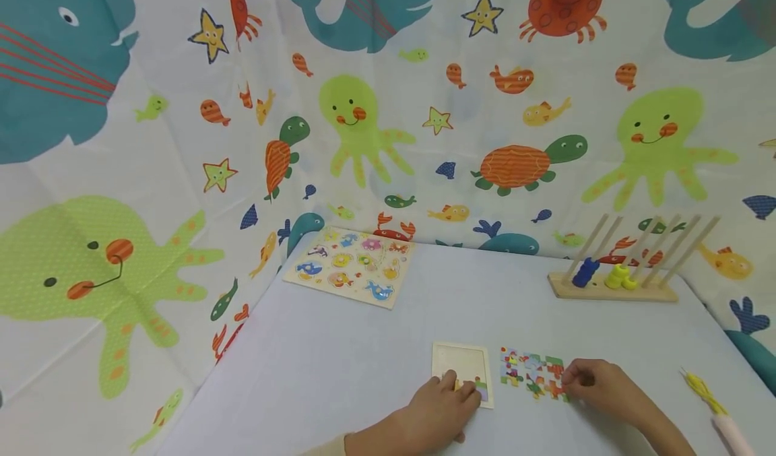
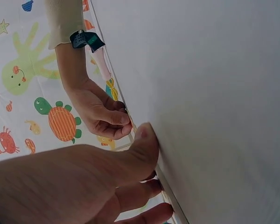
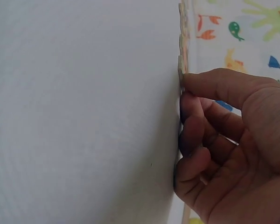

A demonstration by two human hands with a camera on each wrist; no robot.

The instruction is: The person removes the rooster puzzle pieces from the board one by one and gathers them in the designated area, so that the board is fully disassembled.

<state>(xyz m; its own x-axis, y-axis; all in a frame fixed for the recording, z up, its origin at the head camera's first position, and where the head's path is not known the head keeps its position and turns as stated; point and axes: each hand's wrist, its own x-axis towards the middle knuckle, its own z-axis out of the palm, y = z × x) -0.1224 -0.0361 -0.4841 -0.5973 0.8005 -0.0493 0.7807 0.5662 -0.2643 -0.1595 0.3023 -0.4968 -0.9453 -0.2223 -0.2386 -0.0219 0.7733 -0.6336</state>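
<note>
My left hand [image 1: 439, 412] lies over the lower part of a small square wooden puzzle tray [image 1: 461, 353], its fingers resting on colourful pieces [image 1: 481, 390] along the tray's near side. The thumb [image 2: 145, 135] stays by the tray's edge in the left wrist view. To the tray's right, jigsaw pieces [image 1: 533, 375] are laid out in rows on the table. At their right end my right hand [image 1: 600, 385] pinches a jigsaw piece [image 3: 181, 67] between thumb and forefinger, the other fingers curled. That piece's picture is mostly hidden by the fingers.
A wooden peg puzzle board [image 1: 345, 261] with sea animals sits at the back left. At the back right stands a wooden rack [image 1: 612, 293] of upright rods with blue and yellow pieces. A yellow cord with a pale handle [image 1: 730, 436] lies at the right. Patterned cloth hangs behind.
</note>
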